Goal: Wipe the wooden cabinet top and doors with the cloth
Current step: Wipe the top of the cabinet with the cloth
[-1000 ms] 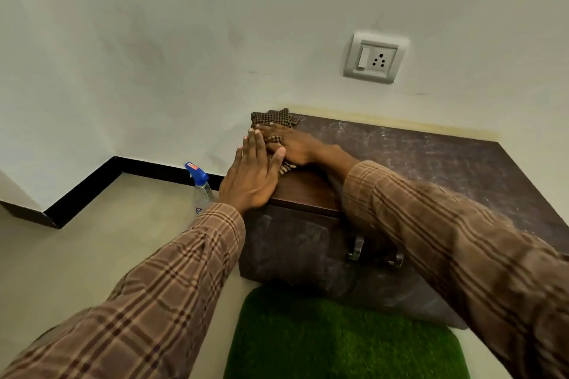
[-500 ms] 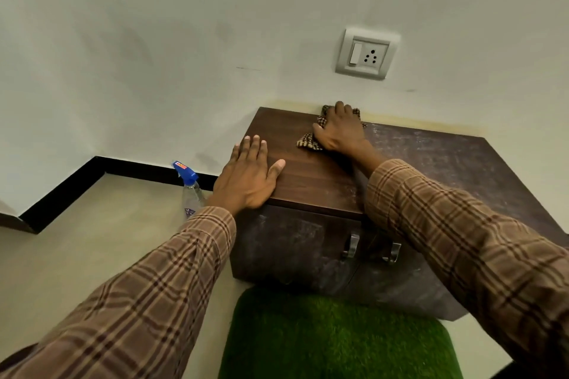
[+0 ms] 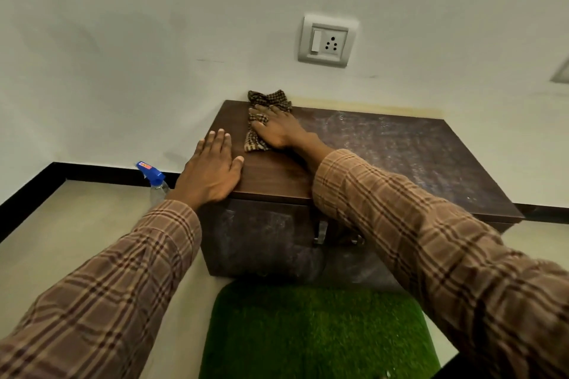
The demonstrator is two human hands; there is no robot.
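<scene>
A low dark wooden cabinet (image 3: 400, 157) stands against the white wall. Its top is clean and brown on the left and dusty grey on the right. The doors (image 3: 264, 240) below look smeared with dust, with two metal handles (image 3: 320, 232) partly hidden by my right sleeve. My right hand (image 3: 277, 129) presses flat on a brown checkered cloth (image 3: 264, 101) at the back left of the top, near the wall. My left hand (image 3: 212, 169) lies flat with fingers apart on the front left corner, holding nothing.
A clear spray bottle with a blue trigger (image 3: 154, 178) stands on the floor left of the cabinet. A green grass-like mat (image 3: 314, 332) lies in front of the doors. A switch and socket plate (image 3: 328, 40) sits on the wall above.
My right hand swept the cloth from the front left corner to the back middle, then back left along the wall. My left hand stayed on the corner.
</scene>
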